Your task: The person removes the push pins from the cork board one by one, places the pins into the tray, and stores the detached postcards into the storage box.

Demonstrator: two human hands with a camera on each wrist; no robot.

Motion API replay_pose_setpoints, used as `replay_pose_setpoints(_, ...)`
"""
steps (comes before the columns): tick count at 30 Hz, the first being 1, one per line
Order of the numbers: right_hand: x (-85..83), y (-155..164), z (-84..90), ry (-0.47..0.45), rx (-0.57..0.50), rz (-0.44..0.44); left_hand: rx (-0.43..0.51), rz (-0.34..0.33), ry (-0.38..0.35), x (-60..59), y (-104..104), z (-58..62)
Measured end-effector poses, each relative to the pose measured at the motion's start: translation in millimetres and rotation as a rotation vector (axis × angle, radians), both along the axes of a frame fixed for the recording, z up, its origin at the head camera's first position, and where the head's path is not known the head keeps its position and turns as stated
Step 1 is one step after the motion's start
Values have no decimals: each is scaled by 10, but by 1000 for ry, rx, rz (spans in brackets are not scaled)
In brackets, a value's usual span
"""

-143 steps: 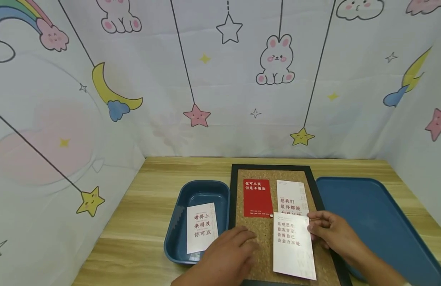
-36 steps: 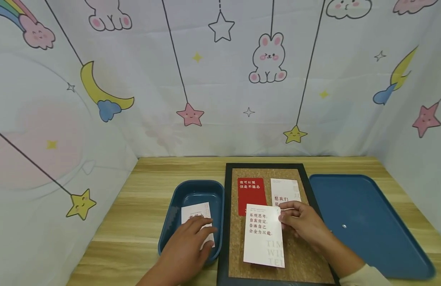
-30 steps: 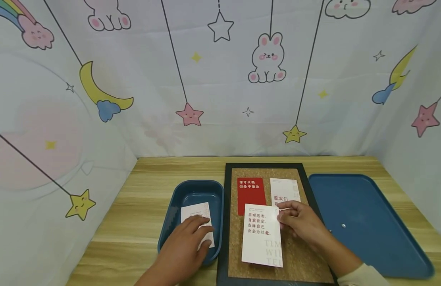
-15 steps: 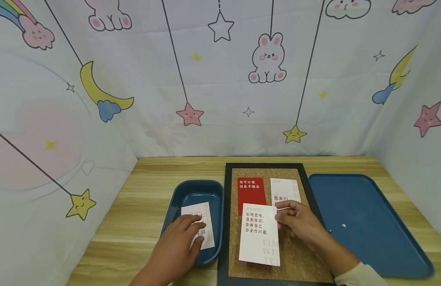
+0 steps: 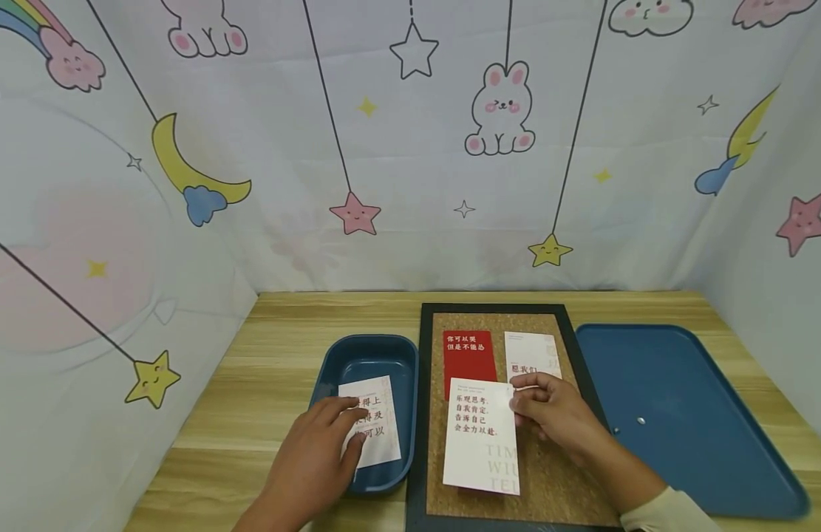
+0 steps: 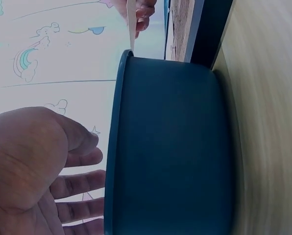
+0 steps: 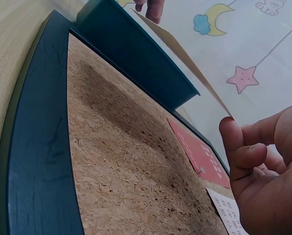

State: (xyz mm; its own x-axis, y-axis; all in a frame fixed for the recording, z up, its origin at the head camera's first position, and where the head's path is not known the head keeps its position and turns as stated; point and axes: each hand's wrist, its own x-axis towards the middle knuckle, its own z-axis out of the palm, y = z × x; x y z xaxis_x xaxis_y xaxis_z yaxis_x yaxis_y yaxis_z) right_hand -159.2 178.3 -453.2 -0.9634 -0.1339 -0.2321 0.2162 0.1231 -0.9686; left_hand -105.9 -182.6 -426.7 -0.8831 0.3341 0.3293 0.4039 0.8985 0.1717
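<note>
White card (image 5: 478, 454) pinched at one-o'clock corner by right hand (image 5: 555, 415); left hand (image 5: 317, 454) relaxed. Swivelling could be caused by single-corner hold.

Cork bd (image 7: 131, 161) looks rough, bin (image 6: 170, 142) smooth plas., card (image 5: 482, 454) matt ppr.

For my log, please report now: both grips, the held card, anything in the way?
Right grip pinches white card, raised above corkboard. Left grip relaxed over blue bin. Nothing seen between white card and corkboard.
</note>
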Motion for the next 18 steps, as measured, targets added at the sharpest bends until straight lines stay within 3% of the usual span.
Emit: replay_pose_setpoints(18,-23,-81,-19,-2,9,-18,29,17,-23,-15,-50,-32)
